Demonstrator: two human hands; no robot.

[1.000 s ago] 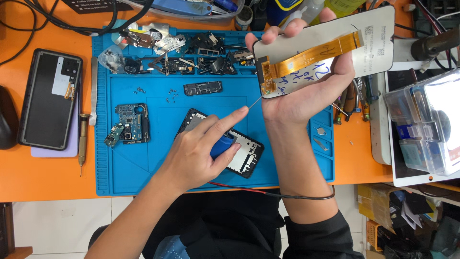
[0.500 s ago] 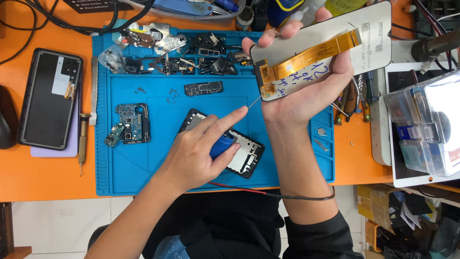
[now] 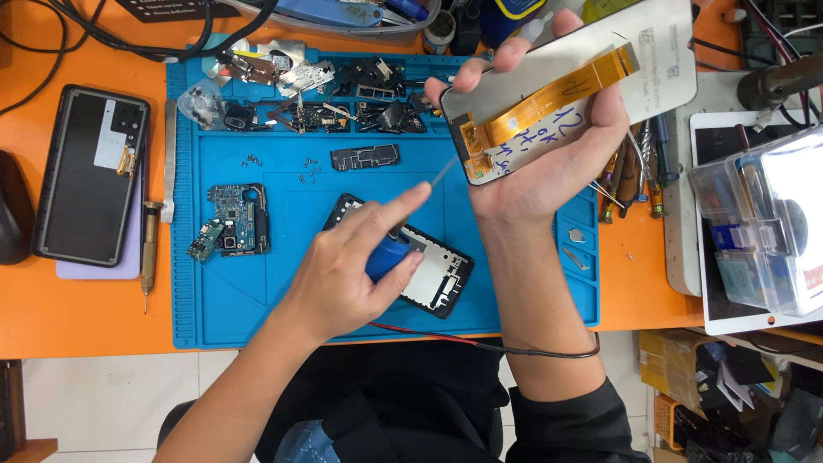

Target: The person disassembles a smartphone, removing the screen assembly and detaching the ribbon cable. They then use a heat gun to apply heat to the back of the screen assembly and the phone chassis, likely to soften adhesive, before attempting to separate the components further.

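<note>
Over a blue repair mat on an orange bench, the right hand grips a phone screen panel aloft; the left hand, closed on a blue-handled tool, points its tip at the panel's flex connector, above the phone frame.

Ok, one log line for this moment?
left hand: grips blue-handled tool, tip at screen connector | right hand: holds screen panel | blue mat

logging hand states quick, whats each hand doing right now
Left hand: closed on a blue-handled tool, forefinger along its shaft.
Right hand: closed, holding a phone screen back side up.
</note>
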